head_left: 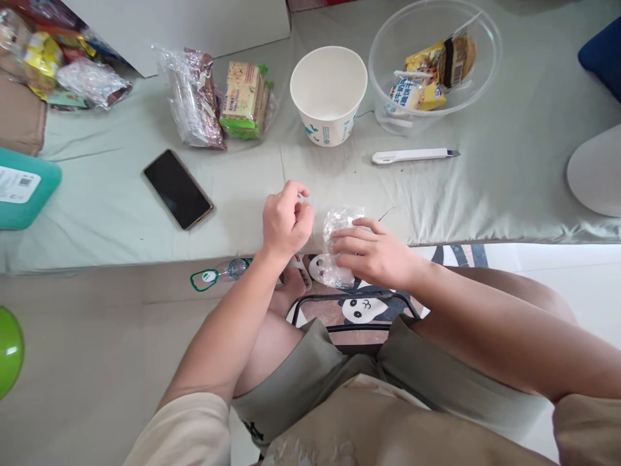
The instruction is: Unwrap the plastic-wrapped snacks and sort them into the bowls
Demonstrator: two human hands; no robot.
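Observation:
My right hand [371,252] grips a crumpled clear plastic wrapper [337,223] at the near edge of a green-covered mattress [485,188]. My left hand [286,220] is curled beside it, fingertips pinched on what looks like a thin edge of clear film. Behind the hands stand an empty white paper cup [328,94] and a clear plastic bowl [388,45] holding several wrapped snacks. A white utility knife [412,155] lies between the bowl and my hands.
A black phone [177,188] lies to the left. Packs of biscuits [245,97] and a clear-wrapped pack [194,97] sit behind it, with more snack bags [58,65] at far left. A teal container [24,188] and a white disc [596,171] flank the edges.

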